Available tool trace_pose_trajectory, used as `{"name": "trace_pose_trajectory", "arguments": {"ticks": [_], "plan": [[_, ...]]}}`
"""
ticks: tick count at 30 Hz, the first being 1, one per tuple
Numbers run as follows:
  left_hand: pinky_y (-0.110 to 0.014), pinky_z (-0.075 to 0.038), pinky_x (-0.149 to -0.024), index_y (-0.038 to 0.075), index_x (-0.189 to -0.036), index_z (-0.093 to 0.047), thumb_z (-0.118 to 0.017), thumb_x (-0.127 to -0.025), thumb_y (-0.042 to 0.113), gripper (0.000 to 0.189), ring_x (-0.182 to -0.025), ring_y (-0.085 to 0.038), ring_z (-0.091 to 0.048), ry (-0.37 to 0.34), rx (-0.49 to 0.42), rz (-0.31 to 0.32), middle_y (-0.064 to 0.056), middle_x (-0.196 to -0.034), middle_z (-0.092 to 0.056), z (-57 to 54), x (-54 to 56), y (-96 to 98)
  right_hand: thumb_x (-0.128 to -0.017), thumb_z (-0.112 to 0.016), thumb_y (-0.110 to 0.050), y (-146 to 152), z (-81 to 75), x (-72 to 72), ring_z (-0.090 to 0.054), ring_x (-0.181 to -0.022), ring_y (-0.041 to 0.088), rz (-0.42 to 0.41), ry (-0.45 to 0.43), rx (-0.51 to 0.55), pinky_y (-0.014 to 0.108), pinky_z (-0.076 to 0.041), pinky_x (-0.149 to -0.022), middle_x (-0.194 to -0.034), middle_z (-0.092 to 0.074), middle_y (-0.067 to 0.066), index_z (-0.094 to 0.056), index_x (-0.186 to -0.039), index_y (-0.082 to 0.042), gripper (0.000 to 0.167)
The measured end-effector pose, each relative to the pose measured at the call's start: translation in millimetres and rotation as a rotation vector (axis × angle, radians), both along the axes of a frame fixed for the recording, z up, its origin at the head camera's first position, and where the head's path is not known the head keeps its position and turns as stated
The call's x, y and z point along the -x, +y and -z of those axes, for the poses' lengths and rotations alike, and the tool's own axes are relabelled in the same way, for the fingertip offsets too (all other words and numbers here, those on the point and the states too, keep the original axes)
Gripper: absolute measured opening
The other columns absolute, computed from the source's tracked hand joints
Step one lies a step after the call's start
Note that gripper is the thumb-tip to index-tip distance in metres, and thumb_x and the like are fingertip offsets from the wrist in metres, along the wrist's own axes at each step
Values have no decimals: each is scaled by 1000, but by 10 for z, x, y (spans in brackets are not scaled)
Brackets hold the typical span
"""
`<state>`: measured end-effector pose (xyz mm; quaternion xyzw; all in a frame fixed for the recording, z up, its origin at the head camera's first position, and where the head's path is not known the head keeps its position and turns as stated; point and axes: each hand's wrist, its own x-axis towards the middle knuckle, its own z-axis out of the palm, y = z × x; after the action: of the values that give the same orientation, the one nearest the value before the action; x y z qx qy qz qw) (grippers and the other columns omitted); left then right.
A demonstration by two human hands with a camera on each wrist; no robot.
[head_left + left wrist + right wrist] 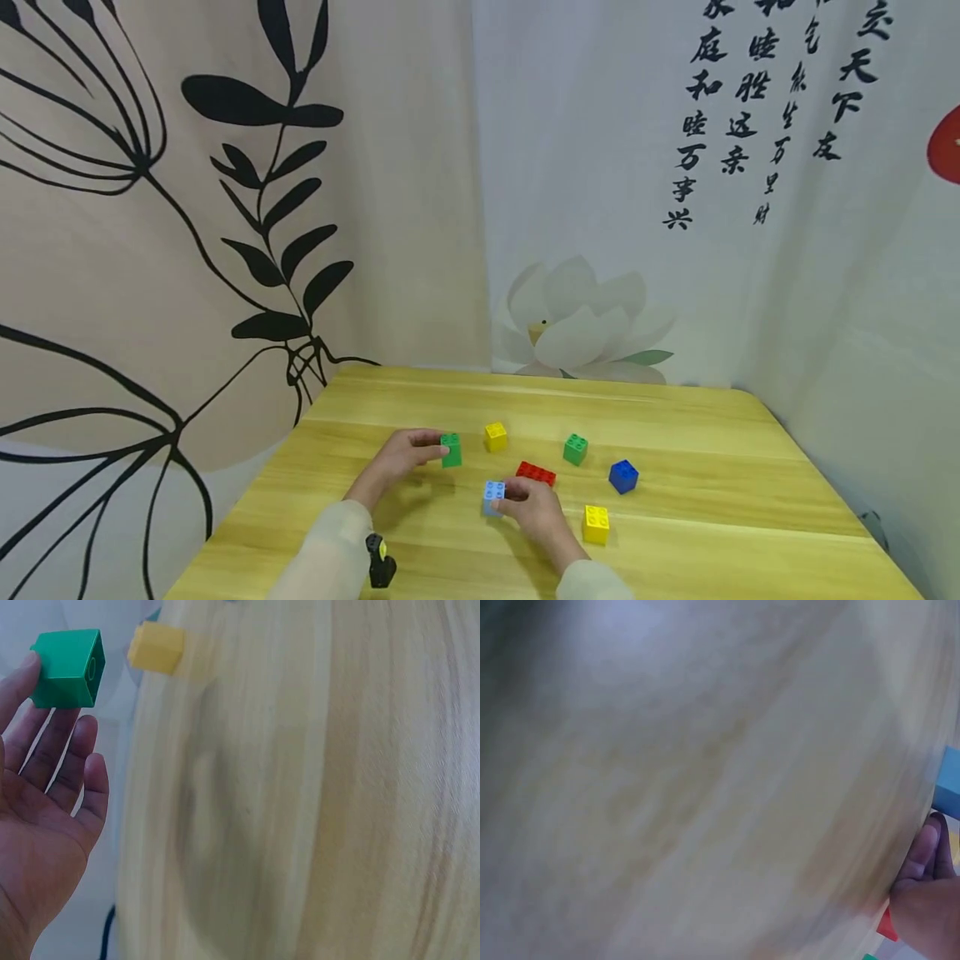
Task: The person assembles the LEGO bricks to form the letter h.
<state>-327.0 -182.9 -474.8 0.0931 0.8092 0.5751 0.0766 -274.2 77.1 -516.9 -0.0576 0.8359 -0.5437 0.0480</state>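
My left hand [408,452] pinches a green toy brick [451,450] between thumb and fingers, raised over the table. In the left wrist view the same green brick [69,669] shows its hollow underside, while the other fingers of the left hand [49,787] extend below it. To the right and nearer, my right hand [534,508] grips a light blue brick [493,497] by its right side. A red brick [536,474] lies just beyond the right hand's fingers. At the right wrist view's edge, the light blue brick [949,782] is partly cut off.
On the wooden table [712,517] lie a yellow brick [496,437] at the back, another green brick [575,449], a dark blue brick [623,477], and a second yellow brick [596,525] right of the right hand. A printed curtain [420,208] hangs behind the table's far edge.
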Motion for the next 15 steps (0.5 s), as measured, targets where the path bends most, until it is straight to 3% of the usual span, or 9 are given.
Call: {"name": "trace_pose_trajectory", "arguments": {"ticks": [8, 15], "plan": [[-54, -43, -97, 10, -129, -66, -72, -92, 34, 45, -101, -20, -60, 51, 43, 70, -5, -114, -67, -97, -12, 119, -85, -80, -24, -24, 2, 11, -63, -97, 21, -2, 12, -4, 46, -52, -88, -110, -70, 6, -69, -119, -3, 42], [-52, -47, -93, 9, -128, -67, -74, -91, 29, 42, -97, -18, -61, 54, 25, 113, -5, -116, -66, -108, -63, 257, -85, -80, -24, -14, 21, 7, -63, -98, 22, 11, -3, -5, 46, -52, -88, -110, -70, 8, -69, -119, -2, 42]]}}
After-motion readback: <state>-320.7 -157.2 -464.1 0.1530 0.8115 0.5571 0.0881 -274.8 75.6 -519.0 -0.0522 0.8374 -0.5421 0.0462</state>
